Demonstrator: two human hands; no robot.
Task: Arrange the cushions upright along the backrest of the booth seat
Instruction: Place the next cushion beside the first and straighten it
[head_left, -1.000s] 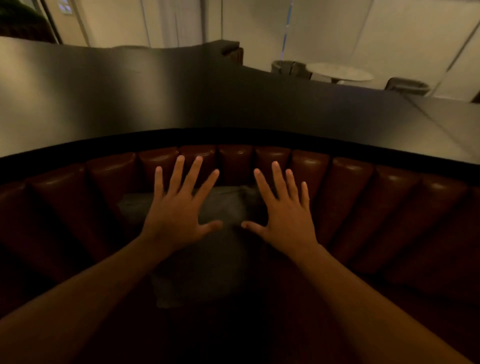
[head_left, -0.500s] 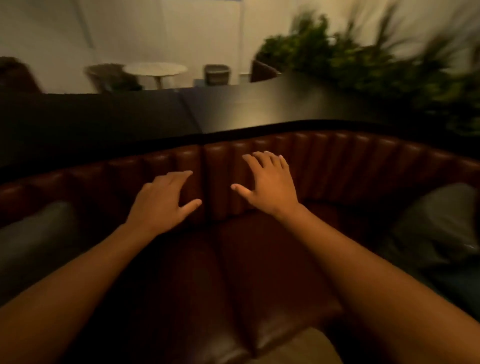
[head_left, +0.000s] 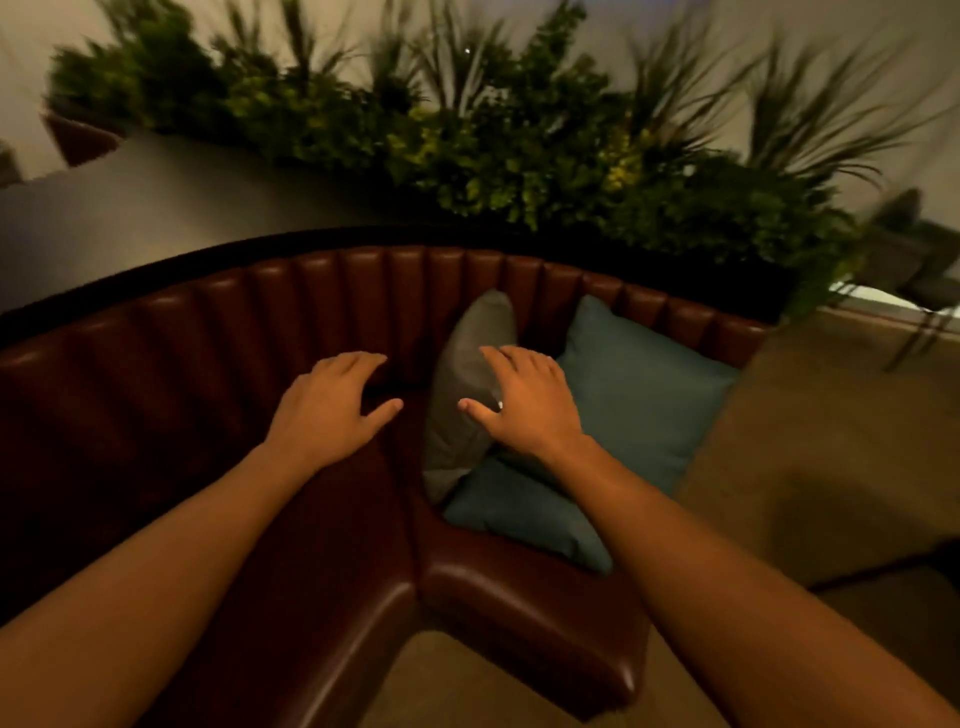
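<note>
The booth seat (head_left: 332, 597) curves from the left edge round to the right, its ribbed backrest (head_left: 322, 312) running along the far side, with plants (head_left: 519, 145) on the ledge behind it. Two cushions sit at the right end of the seat. The teal cushion (head_left: 639, 415) is the larger patch — it lies sloped, its far edge propped on the backrest, its near corner toward the front of the seat. The grey cushion (head_left: 467, 384) rests on its left part, standing on edge and seen nearly edge-on, its long axis running from near to far, tip touching the backrest.

The right hand (head_left: 524, 405) is over the grey cushion, palm down, fingers (head_left: 509, 358) spread loosely and bent at the cushion's top edge, holding nothing; whether they touch the fabric cannot be told. The left hand (head_left: 332, 410) is just left of that cushion, over bare seat, fingers relaxed and empty.

So the grey cushion lies directly under the right hand and to the right of the left — the right is nearer. Judging by this, turning it broadside against the backrest comes next.
</note>
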